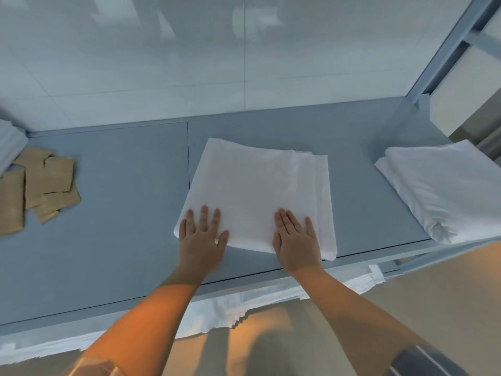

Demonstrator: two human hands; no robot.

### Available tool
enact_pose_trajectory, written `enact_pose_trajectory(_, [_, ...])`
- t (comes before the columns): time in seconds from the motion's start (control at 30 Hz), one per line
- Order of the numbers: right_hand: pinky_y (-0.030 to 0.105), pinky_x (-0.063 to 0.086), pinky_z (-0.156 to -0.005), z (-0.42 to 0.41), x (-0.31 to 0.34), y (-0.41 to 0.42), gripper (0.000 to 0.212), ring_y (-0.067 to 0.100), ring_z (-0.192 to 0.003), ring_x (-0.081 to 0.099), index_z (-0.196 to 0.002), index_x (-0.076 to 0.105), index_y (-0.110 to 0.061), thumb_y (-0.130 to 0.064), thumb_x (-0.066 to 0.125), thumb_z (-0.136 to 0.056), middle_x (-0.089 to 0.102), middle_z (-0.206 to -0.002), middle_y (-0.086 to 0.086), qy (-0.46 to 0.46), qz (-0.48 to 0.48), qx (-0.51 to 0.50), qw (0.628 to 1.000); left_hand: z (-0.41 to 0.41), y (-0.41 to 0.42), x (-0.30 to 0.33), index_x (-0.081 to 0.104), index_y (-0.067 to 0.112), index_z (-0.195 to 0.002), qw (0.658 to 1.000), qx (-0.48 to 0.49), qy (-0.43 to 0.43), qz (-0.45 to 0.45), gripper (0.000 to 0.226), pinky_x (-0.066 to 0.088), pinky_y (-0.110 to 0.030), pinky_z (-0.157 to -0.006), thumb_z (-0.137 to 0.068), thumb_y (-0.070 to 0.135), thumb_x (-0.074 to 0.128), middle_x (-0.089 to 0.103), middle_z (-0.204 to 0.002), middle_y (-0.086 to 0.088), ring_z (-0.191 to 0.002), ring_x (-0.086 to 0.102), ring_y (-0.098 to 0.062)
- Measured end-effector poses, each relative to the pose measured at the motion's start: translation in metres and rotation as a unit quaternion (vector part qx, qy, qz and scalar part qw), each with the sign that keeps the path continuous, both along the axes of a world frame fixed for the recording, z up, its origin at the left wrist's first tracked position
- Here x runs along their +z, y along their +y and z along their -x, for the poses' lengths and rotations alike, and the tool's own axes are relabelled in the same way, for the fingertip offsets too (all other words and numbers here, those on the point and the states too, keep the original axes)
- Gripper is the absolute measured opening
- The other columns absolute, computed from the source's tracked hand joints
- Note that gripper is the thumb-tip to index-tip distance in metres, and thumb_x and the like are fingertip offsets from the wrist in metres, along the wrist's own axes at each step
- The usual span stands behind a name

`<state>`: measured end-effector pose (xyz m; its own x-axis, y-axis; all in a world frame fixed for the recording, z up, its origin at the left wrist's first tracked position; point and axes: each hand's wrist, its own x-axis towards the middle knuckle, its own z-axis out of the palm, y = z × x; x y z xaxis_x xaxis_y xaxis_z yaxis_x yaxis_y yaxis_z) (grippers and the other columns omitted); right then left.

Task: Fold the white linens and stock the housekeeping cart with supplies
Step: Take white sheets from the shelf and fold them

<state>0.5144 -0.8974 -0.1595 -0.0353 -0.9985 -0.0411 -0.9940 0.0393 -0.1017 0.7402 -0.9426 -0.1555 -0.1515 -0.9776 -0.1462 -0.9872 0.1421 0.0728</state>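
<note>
A folded white linen sheet [257,191] lies mid-way on the grey-blue flat metal shelf [122,213]. The left hand [200,237] and right hand [295,240] press flat, fingers straight, on the sheet's near edge.

Your right-hand linen stack [444,185] and tan packets [40,183] run off frame; white cloth [233,308] under the table [122,213] mostly hidden.

Linen or housekeeping storeroom, likely hotel. Grey metal shelf [122,213] on grey frame [444,58]; folded white sheets [260,191], second stack [444,185] at right, brown paper packets [46,183] at left, glossy white tiled wall [189,63] behind.
</note>
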Motion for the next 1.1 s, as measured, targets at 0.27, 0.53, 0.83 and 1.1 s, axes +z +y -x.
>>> enact_pose_trajectory(0.27, [0.048,-0.010,-0.117,0.038,0.001,0.007,0.055,0.012,-0.148,-0.004,-0.153,-0.002,-0.021,-0.035,0.012,-0.102,-0.002,-0.161,-0.008,0.052,-0.045,-0.091,0.993,0.031,0.050,0.004,0.000,0.021,-0.153,0.999,0.004,0.048,-0.014,0.065,-0.002,-0.043,-0.119,-0.099,0.053,0.017,-0.005,-0.160,-0.015,-0.146,-0.006,-0.036])
enact_pose_trajectory(0.53, [0.046,-0.007,-0.119,0.049,0.007,0.009,0.054,0.017,-0.147,-0.013,-0.151,-0.012,-0.018,-0.034,0.006,-0.103,-0.015,-0.160,-0.005,0.042,-0.109,-0.152,0.981,0.043,0.078,0.005,-0.017,0.009,-0.149,0.997,0.006,0.045,-0.057,0.075,-0.016,-0.034,-0.114,-0.099,0.053,0.017,-0.022,-0.157,-0.010,-0.145,-0.020,-0.027])
enact_pose_trajectory(0.83, [0.036,0.000,-0.120,0.054,0.037,0.045,0.053,0.016,-0.148,-0.001,-0.153,0.006,-0.012,-0.033,0.015,-0.105,-0.002,-0.162,0.001,-0.064,-0.111,-0.105,0.986,0.040,0.071,0.040,-0.003,0.010,-0.152,0.983,0.008,0.102,-0.150,0.068,-0.002,-0.031,-0.119,-0.101,0.049,0.020,-0.010,-0.160,-0.004,-0.147,-0.008,-0.019])
enact_pose_trajectory(1.1, [0.029,0.019,-0.115,0.079,0.080,0.119,0.053,0.018,-0.144,0.023,-0.150,0.027,-0.010,-0.034,0.033,-0.104,0.025,-0.157,0.004,-0.247,0.012,-0.207,0.947,0.089,0.093,0.072,0.022,0.011,-0.151,0.967,-0.029,0.242,-0.078,0.059,0.019,-0.032,-0.117,-0.102,0.044,0.028,0.022,-0.158,-0.006,-0.145,0.017,-0.020])
